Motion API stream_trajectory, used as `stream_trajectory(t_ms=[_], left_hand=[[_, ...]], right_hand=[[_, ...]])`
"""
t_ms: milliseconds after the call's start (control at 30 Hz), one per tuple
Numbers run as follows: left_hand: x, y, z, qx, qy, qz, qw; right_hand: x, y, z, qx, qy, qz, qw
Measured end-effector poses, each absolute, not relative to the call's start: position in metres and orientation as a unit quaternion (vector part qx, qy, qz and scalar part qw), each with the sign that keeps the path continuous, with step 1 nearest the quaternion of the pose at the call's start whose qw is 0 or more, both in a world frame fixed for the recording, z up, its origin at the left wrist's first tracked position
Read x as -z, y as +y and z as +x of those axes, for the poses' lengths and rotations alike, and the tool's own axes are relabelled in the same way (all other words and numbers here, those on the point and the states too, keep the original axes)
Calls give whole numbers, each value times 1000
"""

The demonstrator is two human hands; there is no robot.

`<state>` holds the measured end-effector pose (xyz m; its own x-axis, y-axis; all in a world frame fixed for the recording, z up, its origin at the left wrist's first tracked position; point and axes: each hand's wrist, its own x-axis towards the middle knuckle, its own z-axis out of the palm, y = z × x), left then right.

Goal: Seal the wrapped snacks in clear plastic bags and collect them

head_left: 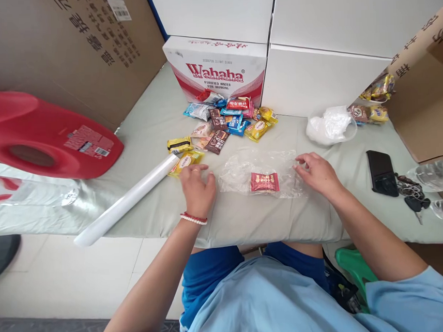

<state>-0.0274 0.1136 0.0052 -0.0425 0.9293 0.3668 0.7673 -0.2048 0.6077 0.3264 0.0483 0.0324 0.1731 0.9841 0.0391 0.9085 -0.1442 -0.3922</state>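
A clear plastic bag (243, 172) lies flat on the grey-green table (154, 124) with a small red snack packet (264, 182) on or in it. My right hand (316, 175) rests on the bag's right edge, fingers spread. My left hand (197, 186), with a red and white bracelet at the wrist, lies just left of the bag, its fingers curled beside a yellow packet (187, 162). A pile of several wrapped snacks (229, 121) lies further back.
A white roll (126, 201) slants across the table's left front. A red plastic container (42, 136) lies at left. A Wahaha carton (216, 69) and white boxes stand behind. White crumpled bag (329, 126), black phone (381, 172), keys (413, 195) and a snack-filled cardboard box (418, 89) at right.
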Motion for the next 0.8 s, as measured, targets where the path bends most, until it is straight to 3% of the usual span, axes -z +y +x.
stream_trajectory(t_ms=[67,133,267,400,467,567,667,800], left_hand=[[-21,99,-24,-426,594,682,35],[-36,83,-12,-426,522,738,31],[-49,67,30,-242,400,875,128],[-36,73,56,-124,409,897,117],[-28,75,58,-109,410,899,107],[-23,72,55,-107,416,897,103],[-24,68,55,-104,420,896,103],[-27,66,57,-106,421,894,113]], right_hand=[[-41,69,325,-92,-676,-711,170],[-43,96,317,-100,-731,-657,155],[-30,148,292,-133,-785,-601,74],[-20,175,275,-209,-756,-620,21],[-23,178,275,-279,-741,-610,37],[-35,172,280,-316,-742,-575,135],[-51,148,280,-281,-764,-539,217],[-62,94,268,-210,-816,-499,203]])
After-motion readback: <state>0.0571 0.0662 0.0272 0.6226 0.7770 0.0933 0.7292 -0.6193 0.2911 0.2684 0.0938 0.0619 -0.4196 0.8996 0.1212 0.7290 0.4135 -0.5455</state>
